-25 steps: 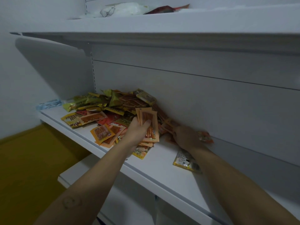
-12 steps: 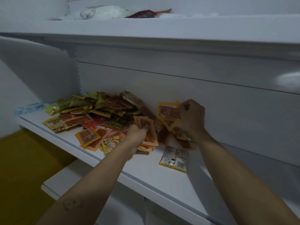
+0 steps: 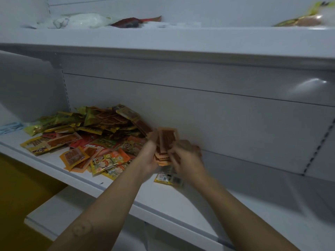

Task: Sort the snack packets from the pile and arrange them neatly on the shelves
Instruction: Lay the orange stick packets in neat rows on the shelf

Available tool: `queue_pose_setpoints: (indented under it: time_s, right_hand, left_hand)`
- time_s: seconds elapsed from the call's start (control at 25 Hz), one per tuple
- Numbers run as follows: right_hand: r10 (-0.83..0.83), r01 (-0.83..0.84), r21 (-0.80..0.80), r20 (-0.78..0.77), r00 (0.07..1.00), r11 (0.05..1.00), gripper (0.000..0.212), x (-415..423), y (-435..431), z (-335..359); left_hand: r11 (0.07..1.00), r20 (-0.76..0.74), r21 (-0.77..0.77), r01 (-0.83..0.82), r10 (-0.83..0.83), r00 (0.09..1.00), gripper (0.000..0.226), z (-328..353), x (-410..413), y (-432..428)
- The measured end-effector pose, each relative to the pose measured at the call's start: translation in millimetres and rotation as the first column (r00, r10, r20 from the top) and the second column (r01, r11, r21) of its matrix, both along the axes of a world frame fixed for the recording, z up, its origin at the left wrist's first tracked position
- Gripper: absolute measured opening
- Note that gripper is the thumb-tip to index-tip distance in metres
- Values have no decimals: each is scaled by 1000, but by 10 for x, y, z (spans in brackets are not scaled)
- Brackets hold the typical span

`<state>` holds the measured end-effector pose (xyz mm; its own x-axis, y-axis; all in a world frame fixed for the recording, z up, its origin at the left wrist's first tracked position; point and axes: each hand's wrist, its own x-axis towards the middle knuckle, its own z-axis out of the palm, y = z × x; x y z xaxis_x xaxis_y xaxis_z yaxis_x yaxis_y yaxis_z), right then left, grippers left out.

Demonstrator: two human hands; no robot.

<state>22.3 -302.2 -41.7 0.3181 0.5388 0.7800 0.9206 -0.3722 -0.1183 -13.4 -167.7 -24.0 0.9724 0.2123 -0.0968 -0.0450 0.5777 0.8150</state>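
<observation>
Orange packets (image 3: 165,144) stacked upright between both hands, just above the shelf (image 3: 235,205)!

Now the left hand (image 3: 147,158) curls round the stack's left edge and the right hand (image 3: 187,160) pinches its right side, fingers blurred. The stack sits just right of the big pile (image 3: 90,134) of yellow, green and red packets heaped against the back panel. One yellow packet (image 3: 168,178) lies flat on the shelf under the hands. Far left, something pale blue (image 3: 10,126). Up on the top shelf (image 3: 181,38): a white bag (image 3: 81,20), a red packet (image 3: 134,21), another bag (image 3: 304,20) at the right.
</observation>
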Motion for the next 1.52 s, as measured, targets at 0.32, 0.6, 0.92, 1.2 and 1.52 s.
queue_pose_setpoints:
  time_s: [0.32,0.6,0.92,1.2,1.52]
  right_hand:
    - [54,58,289,-365,929,956,22,-68,-612,97]
    - [152,-22,165,-833,532,986,52,256,-1661,207]
    - [-85,297,102,-828,555,950,84,113,-2688,-73]
    - [-43,310,143,-852,523,940,23,247,-2814,-287]
    - [-48,243,130,-791,610,961,44,309,-2731,-411]
  left_hand:
    - [987,48,109,-119,115,992,15,-76,14,-646]
    - [877,177,481,-7,-89,980,33,-181,188,-1476]
    - [830,173,536,154,-287,942,63,-386,505,-2685]
    - [790,233,611,54,-245,941,36,-529,604,-2775]
    - [746,84,661,82,-182,980,42,-640,674,-2805]
